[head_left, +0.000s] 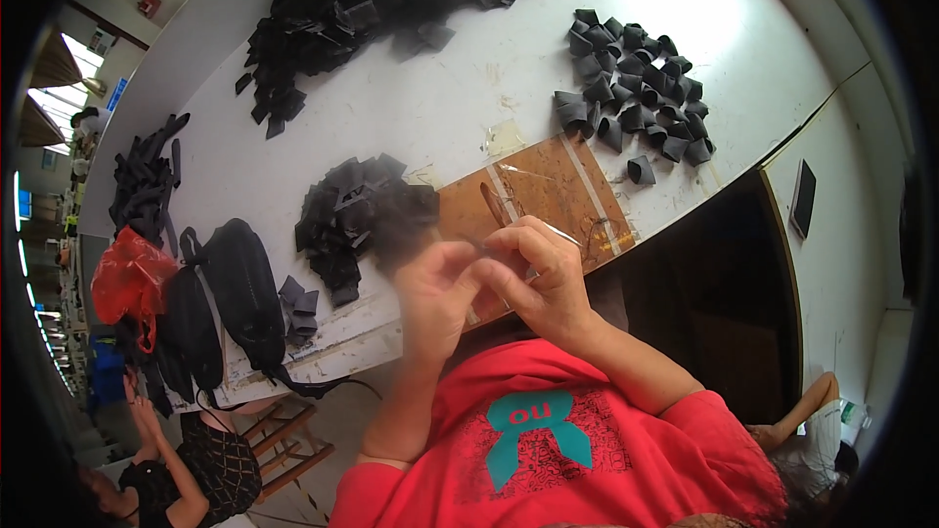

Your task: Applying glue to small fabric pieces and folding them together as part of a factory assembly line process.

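Note:
My left hand [430, 284] and my right hand [536, 272] meet at the fingertips above the near edge of a brown board [558, 186]. Both are closed in a pinch. A small dark bit shows between the fingertips, too blurred to name. Beside my right index finger a thin white stick-like thing [562, 234] juts out; its other end is hidden. To the left of my left hand lies a heap of flat black fabric pieces [352, 210]. Past the board, at the right, several black fabric loops [641, 88] sit spread on the white table [440, 108].
A large black fabric pile [372, 0] covers the far side. At left are black strips [142, 181], a red plastic bag [135, 279], a black bag [245, 284] and a few folded pieces [298, 308]. A dark flat device [803, 198] lies right. Other people [176, 479] sit nearby.

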Demonstrator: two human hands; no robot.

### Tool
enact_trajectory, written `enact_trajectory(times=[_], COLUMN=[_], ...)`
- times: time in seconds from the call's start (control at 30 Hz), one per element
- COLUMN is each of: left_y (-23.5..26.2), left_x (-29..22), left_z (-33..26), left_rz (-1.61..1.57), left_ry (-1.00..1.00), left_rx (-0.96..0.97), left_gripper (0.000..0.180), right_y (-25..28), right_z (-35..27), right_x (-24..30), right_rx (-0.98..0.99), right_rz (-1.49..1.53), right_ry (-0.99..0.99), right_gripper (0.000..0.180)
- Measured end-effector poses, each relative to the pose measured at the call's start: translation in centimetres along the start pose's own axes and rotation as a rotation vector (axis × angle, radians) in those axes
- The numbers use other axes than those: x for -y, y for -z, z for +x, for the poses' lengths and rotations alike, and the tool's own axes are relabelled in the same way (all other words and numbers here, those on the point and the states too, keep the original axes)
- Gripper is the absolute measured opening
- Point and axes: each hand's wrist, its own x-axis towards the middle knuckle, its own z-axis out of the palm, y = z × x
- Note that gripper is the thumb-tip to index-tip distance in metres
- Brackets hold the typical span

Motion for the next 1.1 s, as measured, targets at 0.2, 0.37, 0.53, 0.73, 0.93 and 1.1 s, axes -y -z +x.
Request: enact_trajectory(times=[0.2, 0.37, 0.53, 0.73, 0.93, 1.1], left_y=[-1.8, -0.6, -0.7, -1.8, -1.7, -2.7], left_x=[1.0, -1.6, 0.4, -2.4, -5.6, -4.2], left_z=[-0.7, -0.8, -0.6, 0.5, 2.1, 2.2], left_rz=[0.612, -0.613, 0.025, -0.730, -1.307, -0.627], left_ry=[-0.675, 0.138, -0.231, -0.047, 0.317, 0.041], left_rx=[-0.345, -0.043, -0.177, 0.077, 0.325, 0.081], left_gripper=[0.009, 0.014, 0.014, 0.006, 0.011, 0.017], right_y=[-0.6, -0.1, 0.8, 3.4, 4.3, 3.9], right_z=[-0.1, -0.3, -0.4, 3.1, 8.1, 7.7], right_x=[-0.3, -0.6, -0.6, 3.0, 4.4, 1.7], right_rx=[-0.106, -0.044, 0.293, 0.344, 0.460, 0.526], right_rz=[-0.271, 0.103, 1.250, 0.489, 0.579, 0.546], right_ry=[0.270, -0.177, -0.810, -0.407, -0.381, -0.392], right_gripper=[0.013, 0.005, 0.012, 0.028, 0.031, 0.031])
